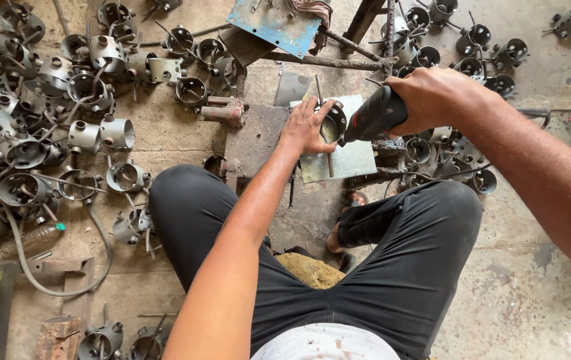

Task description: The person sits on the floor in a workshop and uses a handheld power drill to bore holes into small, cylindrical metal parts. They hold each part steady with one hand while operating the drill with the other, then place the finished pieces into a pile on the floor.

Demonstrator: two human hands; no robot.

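Round metal part (331, 125) on steel plate (342, 160), pinned under left hand (307, 128); right hand (432, 97) clenched around power tool (373, 117), long axis slanting down-left, nose toward part.

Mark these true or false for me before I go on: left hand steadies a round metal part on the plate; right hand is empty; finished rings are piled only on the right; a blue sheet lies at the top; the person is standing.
1. The left hand steadies a round metal part on the grey plate. True.
2. The right hand is empty. False: it grips a dark power tool.
3. Metal rings lie only on the right. False: a larger pile lies on the left.
4. A blue sheet lies at the top. True.
5. The person is standing. False: seated, knees apart.
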